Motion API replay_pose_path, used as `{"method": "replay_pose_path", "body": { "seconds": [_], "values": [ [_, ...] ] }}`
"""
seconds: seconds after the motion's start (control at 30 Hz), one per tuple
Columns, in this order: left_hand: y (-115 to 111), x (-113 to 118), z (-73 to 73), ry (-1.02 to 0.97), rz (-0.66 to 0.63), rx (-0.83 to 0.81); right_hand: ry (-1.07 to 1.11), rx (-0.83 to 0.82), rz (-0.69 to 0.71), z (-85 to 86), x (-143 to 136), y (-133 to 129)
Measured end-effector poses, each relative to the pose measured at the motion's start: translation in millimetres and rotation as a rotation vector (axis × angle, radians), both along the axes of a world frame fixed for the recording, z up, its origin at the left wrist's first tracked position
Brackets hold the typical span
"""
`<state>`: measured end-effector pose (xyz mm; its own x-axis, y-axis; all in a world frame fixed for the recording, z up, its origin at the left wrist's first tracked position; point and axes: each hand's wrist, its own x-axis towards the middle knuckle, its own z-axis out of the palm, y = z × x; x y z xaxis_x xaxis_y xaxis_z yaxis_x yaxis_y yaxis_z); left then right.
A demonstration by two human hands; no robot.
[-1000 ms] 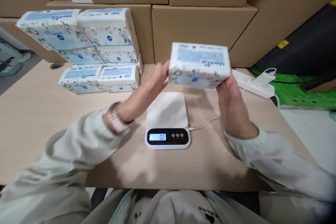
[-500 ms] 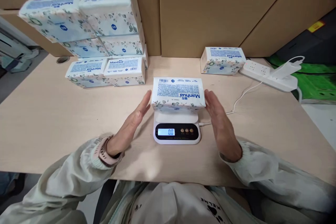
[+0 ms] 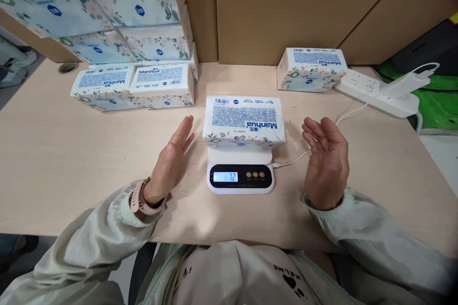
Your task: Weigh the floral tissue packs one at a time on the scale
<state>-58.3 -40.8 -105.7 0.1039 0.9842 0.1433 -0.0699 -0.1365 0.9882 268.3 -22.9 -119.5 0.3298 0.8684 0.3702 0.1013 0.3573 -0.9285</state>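
A floral-printed tissue pack [image 3: 244, 121] rests on the white digital scale [image 3: 240, 156], covering most of its platform. The lit display [image 3: 225, 177] seems to read 7.2, though its leading digits are faint. To the left of the pack, my left hand [image 3: 168, 162] is apart from it, fingers stretched out and holding nothing. On the other side, my right hand [image 3: 326, 164] is also apart from the pack, empty, with its palm turned inward and fingers extended. A pink watch band [image 3: 141, 198] circles my left wrist.
More tissue packs [image 3: 139, 9] are stacked at the back left, and a single pack [image 3: 310, 70] stands at the back right. Beside it lies a white power strip [image 3: 375, 93]. A thin cable [image 3: 291, 162] runs to the scale. Cardboard boxes [image 3: 286, 9] line the back edge.
Both hands have moved outward from the pack's sides, the right one farther and turning its palm. The display has gone from 0.0 to about 7.2. The view has tipped downward.
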Motion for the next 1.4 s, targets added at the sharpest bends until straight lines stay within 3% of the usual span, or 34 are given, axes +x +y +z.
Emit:
{"method": "replay_pose_path", "body": {
  "seconds": [0.7, 1.4],
  "values": [
    [2.3, -0.6, -0.9, -0.047, 0.031, -0.01, 0.002, -0.018, 0.015, 3.5, -2.6, -1.2],
    [2.7, -1.9, -3.4, -0.063, 0.028, 0.004, 0.042, 0.103, 0.037, -4.6, 2.6, 2.7]
  ]
}}
